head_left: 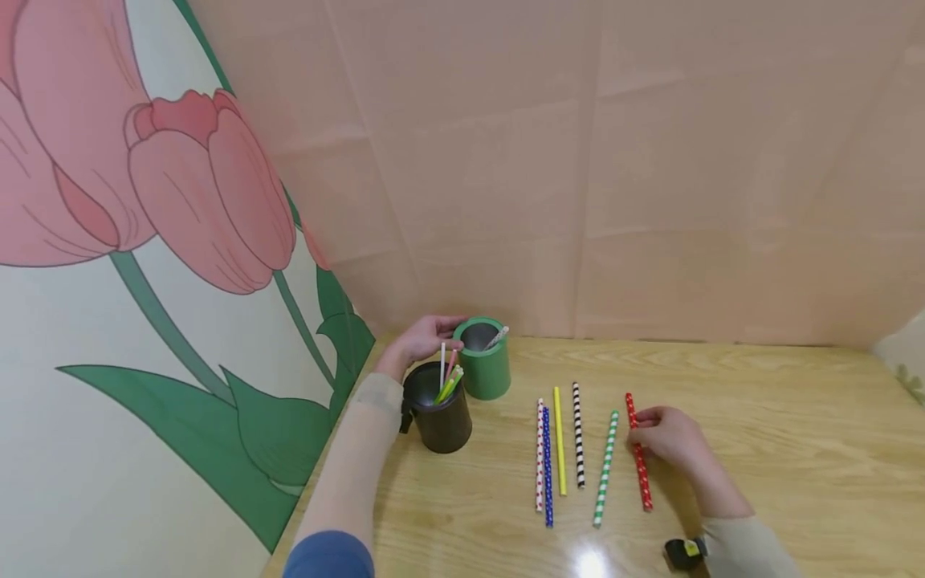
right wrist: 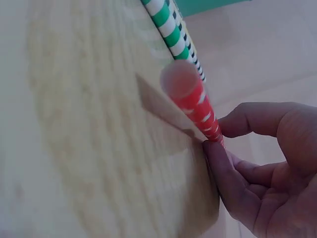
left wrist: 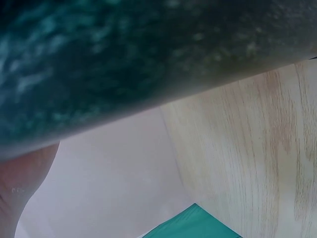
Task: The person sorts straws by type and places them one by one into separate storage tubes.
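Note:
My right hand (head_left: 672, 437) pinches a red paper straw with white marks (head_left: 639, 457) between thumb and fingers; in the right wrist view the straw's near end (right wrist: 195, 101) tilts above the table. At the back left, my left hand (head_left: 422, 341) holds the left side of a green cup (head_left: 487, 376), its fingers partly hidden. One patterned straw (head_left: 500, 335) leans inside that cup. In front of it stands a dark cup (head_left: 444, 429) with several thin straws (head_left: 450, 385). A dark curved surface (left wrist: 148, 54) fills the top of the left wrist view.
Left of the red straw, a green-striped straw (head_left: 605, 470), a black-striped one (head_left: 578, 437), a yellow one (head_left: 560, 441), a blue dotted one (head_left: 548, 474) and a red-dotted white one (head_left: 539, 457) lie on the wooden table (head_left: 817, 449). A tulip-printed wall (head_left: 181, 337) borders the left.

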Action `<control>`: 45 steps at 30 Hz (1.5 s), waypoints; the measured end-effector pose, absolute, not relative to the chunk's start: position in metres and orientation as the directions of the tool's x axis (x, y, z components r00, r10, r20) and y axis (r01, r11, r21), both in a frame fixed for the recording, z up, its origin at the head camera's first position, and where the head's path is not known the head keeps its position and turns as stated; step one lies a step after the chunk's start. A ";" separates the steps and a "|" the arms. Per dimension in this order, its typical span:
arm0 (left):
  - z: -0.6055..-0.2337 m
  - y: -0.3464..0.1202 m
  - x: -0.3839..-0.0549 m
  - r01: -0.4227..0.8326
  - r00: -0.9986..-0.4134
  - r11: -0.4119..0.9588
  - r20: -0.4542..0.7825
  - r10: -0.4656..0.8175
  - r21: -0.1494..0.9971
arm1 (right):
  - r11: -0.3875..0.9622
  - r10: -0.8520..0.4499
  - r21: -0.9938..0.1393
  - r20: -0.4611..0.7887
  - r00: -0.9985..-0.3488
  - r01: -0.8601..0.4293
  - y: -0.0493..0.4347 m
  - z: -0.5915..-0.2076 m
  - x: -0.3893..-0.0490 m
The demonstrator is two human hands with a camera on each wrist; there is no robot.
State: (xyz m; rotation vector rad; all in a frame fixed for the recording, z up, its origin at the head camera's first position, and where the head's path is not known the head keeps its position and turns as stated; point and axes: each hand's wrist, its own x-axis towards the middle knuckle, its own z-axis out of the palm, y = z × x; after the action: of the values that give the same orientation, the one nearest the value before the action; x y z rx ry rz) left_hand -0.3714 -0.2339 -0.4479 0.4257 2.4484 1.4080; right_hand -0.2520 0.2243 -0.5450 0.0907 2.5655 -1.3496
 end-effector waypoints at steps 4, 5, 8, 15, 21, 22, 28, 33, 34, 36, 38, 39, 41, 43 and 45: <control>-0.449 -0.235 -0.370 0.104 -0.918 0.494 -0.107 0.381 0.863 | 0.543 -0.092 -0.820 -0.273 -0.958 0.181 0.230 -0.545 -0.256; -0.449 -0.236 -0.369 0.103 -0.919 0.494 -0.108 0.380 0.863 | 0.534 -0.097 -0.825 -0.279 -0.955 0.187 0.231 -0.545 -0.256; -0.449 -0.236 -0.369 0.104 -0.920 0.491 -0.104 0.379 0.865 | 0.505 -0.118 -0.842 -0.285 -0.951 0.190 0.234 -0.545 -0.259; -0.446 -0.233 -0.369 0.115 -0.915 0.485 -0.098 0.391 0.867 | 0.431 -0.132 -0.874 -0.307 -0.943 0.224 0.243 -0.544 -0.264; -0.445 -0.230 -0.369 0.127 -0.914 0.491 -0.091 0.395 0.862 | 0.297 -0.150 -0.924 -0.295 -0.944 0.242 0.247 -0.551 -0.262; -0.445 -0.230 -0.369 0.124 -0.914 0.490 -0.093 0.395 0.863 | 0.269 -0.162 -0.933 -0.289 -0.943 0.240 0.247 -0.552 -0.262; -0.445 -0.230 -0.372 0.131 -0.916 0.488 -0.083 0.393 0.863 | 0.155 -0.187 -0.969 -0.222 -0.957 0.194 0.246 -0.551 -0.263; -0.446 -0.231 -0.374 0.129 -0.912 0.478 -0.085 0.401 0.869 | 0.004 -0.187 -0.983 -0.182 -0.965 0.185 0.238 -0.542 -0.265; -0.447 -0.231 -0.374 0.128 -0.910 0.477 -0.088 0.404 0.870 | -0.028 -0.188 -0.982 -0.177 -0.966 0.185 0.236 -0.540 -0.265; -0.448 -0.232 -0.375 0.133 -0.907 0.475 -0.086 0.412 0.870 | -0.112 -0.188 -0.976 -0.165 -0.968 0.188 0.230 -0.533 -0.266; -0.448 -0.232 -0.374 0.139 -0.906 0.478 -0.083 0.415 0.867 | -0.201 -0.177 -0.961 -0.155 -0.972 0.190 0.222 -0.525 -0.266; -0.448 -0.232 -0.374 0.138 -0.907 0.480 -0.083 0.412 0.866 | -0.244 -0.171 -0.952 -0.147 -0.974 0.186 0.217 -0.521 -0.266; -0.449 -0.232 -0.374 0.136 -0.908 0.480 -0.084 0.410 0.866 | -0.329 -0.162 -0.928 -0.126 -0.979 0.174 0.207 -0.512 -0.267; -0.450 -0.232 -0.374 0.133 -0.909 0.479 -0.085 0.407 0.868 | -0.404 -0.134 -0.902 -0.108 -0.985 0.154 0.193 -0.503 -0.269; -0.451 -0.233 -0.375 0.136 -0.908 0.477 -0.083 0.410 0.868 | -0.488 -0.089 -0.864 -0.093 -0.992 0.125 0.179 -0.494 -0.270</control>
State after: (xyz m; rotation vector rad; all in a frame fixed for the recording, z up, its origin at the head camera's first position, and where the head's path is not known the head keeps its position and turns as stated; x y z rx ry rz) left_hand -0.3747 -0.2325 -0.4505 0.4642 2.4479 1.4011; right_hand -0.2701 0.1786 -0.4940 0.0540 1.5185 -2.6072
